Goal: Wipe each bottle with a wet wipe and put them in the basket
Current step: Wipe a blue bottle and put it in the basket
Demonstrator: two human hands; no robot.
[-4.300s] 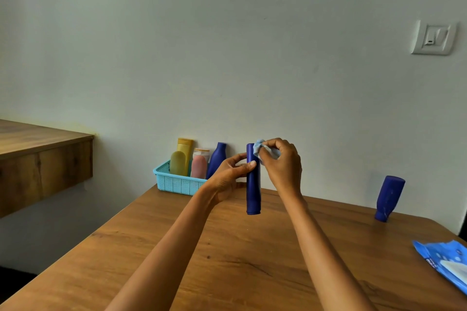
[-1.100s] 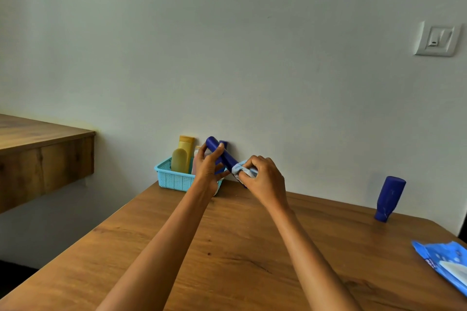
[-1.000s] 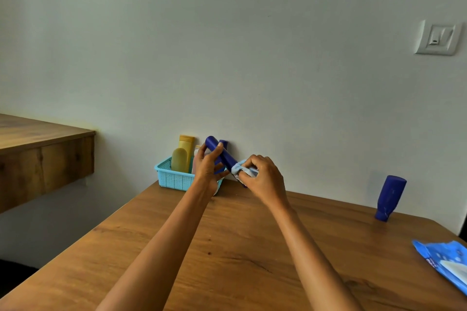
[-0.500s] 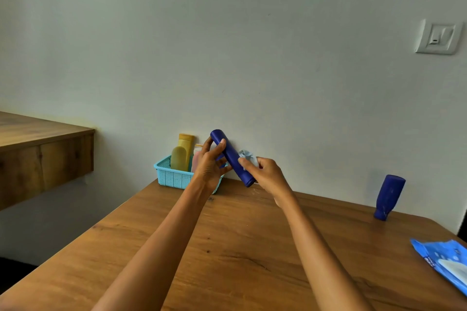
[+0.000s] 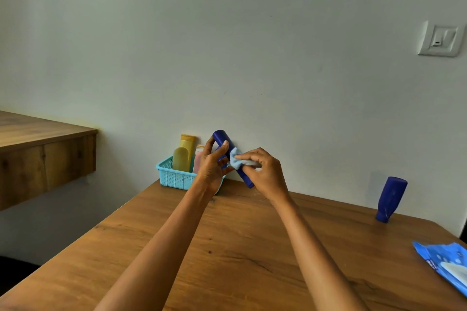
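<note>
Both hands work over the counter point(image 5: 227, 247): my left hand point(image 5: 211, 171) closes its fingers round the tilted blue bottle point(image 5: 222, 140), steadying it beside the basket point(image 5: 174, 177). My right hand point(image 5: 265, 174) pinches the wet wipe point(image 5: 236, 160) against its side to rub it.

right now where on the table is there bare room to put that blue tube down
Bare wood spans the table between the forearms, and from the right hand across to the dark blue bottle. Crowded: the teal basket corner and the wipes packet edge.
</note>
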